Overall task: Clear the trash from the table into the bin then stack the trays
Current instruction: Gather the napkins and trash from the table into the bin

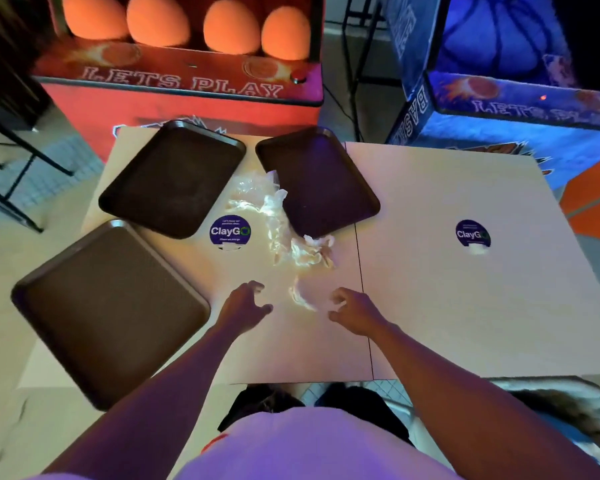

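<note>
The task is at its beginning, as I judge it. Nothing looks cleared yet and no tray is stacked.

Behind everything stand a red machine (pixel 181 88) and a blue machine (pixel 520 109), both glowing, with printed panels.

The table (pixel 447 306) is pale, smooth and flat, with a thin dark seam running from near to far in the middle. All the things lie on its left half.

Three dark trays lie apart from each other, each one turned at its own angle. They are rectangular, with rounded corners and a low raised rim, and they look like hard matte plastic. The near tray (pixel 108 306) is at the left edge. The far left tray (pixel 172 178) and the far right tray (pixel 317 181) lie beyond it. All three hold nothing.

At the near right, low beside the table, I see part of a round rim with a crumpled liner. This is probably the bin (pixel 561 407).

The trash (pixel 281 216) is thin clear film, crumpled and shiny. It runs in a loose line between the two far trays and toward the person, and one small piece lies nearest.

The left hand (pixel 245 306) hovers left of that piece, with fingers spread and half bent, grasping nothing. The right hand (pixel 355 311) is also empty and its fingertips are just beside the piece. If they touch it, I cannot tell.

Two round blue stickers (pixel 230 232) lie flat on the table.
</note>
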`<state>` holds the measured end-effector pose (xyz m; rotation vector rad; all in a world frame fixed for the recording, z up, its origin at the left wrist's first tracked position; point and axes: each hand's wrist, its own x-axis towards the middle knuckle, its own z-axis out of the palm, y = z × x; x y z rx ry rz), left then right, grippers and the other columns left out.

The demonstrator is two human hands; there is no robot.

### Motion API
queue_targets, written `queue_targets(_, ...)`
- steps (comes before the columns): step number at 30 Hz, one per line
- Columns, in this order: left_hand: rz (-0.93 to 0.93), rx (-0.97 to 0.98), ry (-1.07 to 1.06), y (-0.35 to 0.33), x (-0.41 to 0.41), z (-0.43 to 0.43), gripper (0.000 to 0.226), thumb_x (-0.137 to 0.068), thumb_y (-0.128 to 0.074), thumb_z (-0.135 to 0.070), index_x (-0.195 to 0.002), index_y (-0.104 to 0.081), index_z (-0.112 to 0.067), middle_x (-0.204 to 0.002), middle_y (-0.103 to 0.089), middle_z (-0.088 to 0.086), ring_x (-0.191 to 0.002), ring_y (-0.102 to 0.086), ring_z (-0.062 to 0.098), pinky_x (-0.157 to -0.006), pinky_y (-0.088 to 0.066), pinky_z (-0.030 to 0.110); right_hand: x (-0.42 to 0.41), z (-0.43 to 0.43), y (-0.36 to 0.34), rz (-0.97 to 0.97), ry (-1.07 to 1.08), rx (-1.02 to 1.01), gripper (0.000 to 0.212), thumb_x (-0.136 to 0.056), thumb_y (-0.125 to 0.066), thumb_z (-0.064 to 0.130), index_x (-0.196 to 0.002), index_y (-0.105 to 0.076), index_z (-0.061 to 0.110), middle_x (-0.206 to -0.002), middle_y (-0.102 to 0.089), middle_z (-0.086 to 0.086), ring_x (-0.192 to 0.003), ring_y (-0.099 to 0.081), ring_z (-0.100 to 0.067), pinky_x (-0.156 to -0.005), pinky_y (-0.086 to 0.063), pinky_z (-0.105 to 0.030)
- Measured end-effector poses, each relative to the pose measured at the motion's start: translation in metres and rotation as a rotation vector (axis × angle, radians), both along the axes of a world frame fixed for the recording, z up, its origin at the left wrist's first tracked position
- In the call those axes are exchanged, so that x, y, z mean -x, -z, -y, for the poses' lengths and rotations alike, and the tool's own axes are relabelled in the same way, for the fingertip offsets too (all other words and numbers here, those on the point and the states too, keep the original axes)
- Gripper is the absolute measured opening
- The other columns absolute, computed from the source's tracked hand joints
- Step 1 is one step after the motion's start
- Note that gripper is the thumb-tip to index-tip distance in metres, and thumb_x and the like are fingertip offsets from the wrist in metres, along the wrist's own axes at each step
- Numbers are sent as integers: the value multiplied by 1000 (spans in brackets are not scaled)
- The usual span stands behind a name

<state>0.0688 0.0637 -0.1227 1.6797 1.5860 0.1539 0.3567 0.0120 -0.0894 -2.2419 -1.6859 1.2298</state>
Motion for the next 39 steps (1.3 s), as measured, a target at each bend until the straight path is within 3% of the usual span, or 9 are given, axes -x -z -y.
queue_targets(5,22,3,-121,-1,7,12,55,-83,-82,-38,-131,-62,-20,-130,-67,2,-109,-67,18,-97,-52,35,25,-29,9,40,-226,-8,69,-80,-76,32,-143,-51,20,-141,-55,-2,-126,-57,-23,-100,-48,-32)
queue_targets(10,32,-28,-227,-9,5,28,53,-83,-82,-36,-130,-63,-20,-129,-67,0,-107,-67,15,-96,-53,34,37,-53,20,86,-479,-66,65,-79,-70,19,-140,-47,27,-154,-32,5,-123,-58,-28,-96,-51,-36)
queue_targets(14,32,-51,-319,-16,0,37,50,-83,-82,-34,-127,-64,-21,-128,-68,-1,-104,-67,14,-93,-53,32,41,-62,33,121,-648,-108,75,-79,-62,5,-146,-40,30,-165,-13,10,-136,-42,-25,-102,-48,-39)
queue_targets(19,31,-78,-389,-23,-9,53,48,-84,-81,-37,-127,-64,-23,-125,-69,-3,-104,-68,12,-95,-55,38,41,-58,51,112,-763,-191,65,-82,-51,-8,-138,-52,24,-157,-30,2,-131,-44,-28,-98,-51,-39)
queue_targets(22,38,-71,-424,-25,-12,62,46,-83,-81,-40,-125,-65,-27,-124,-69,-7,-104,-68,9,-95,-56,36,37,-48,59,102,-761,-235,54,-80,-51,-9,-126,-62,18,-139,-45,-2,-116,-53,-29,-86,-54,-39)
queue_targets(25,38,-71,-421,-27,-11,64,44,-83,-81,-38,-123,-66,-26,-122,-70,-8,-102,-69,8,-94,-55,34,31,-39,66,83,-734,-227,45,-79,-51,-7,-116,-64,17,-128,-49,-4,-109,-57,-29,-79,-56,-37)
queue_targets(29,50,-66,-388,-29,-2,42,40,-83,-82,-34,-119,-68,-25,-118,-71,-8,-99,-69,7,-93,-54,31,23,-30,67,53,-659,-239,27,-84,-43,17,-103,-61,20,-111,-52,2,-98,-61,-23,-73,-48,-27)
queue_targets(33,67,-57,-299,-29,15,0,38,-84,-82,-32,-119,-68,-25,-117,-71,-6,-99,-68,9,-95,-56,35,22,-22,68,67,-484,-209,34,-77,-56,-6,-97,-65,20,-105,-55,1,-87,-64,-22,-70,-54,-32)
queue_targets(39,51,-116,-115,-33,37,-89,44,-84,-80,-35,-125,-67,-24,-120,-72,-6,-100,-69,11,-93,-56,35,37,-16,60,53,-135,-204,28,-85,-52,5,-91,-64,29,-91,-54,14,-79,-58,-8,-70,-50,-29)
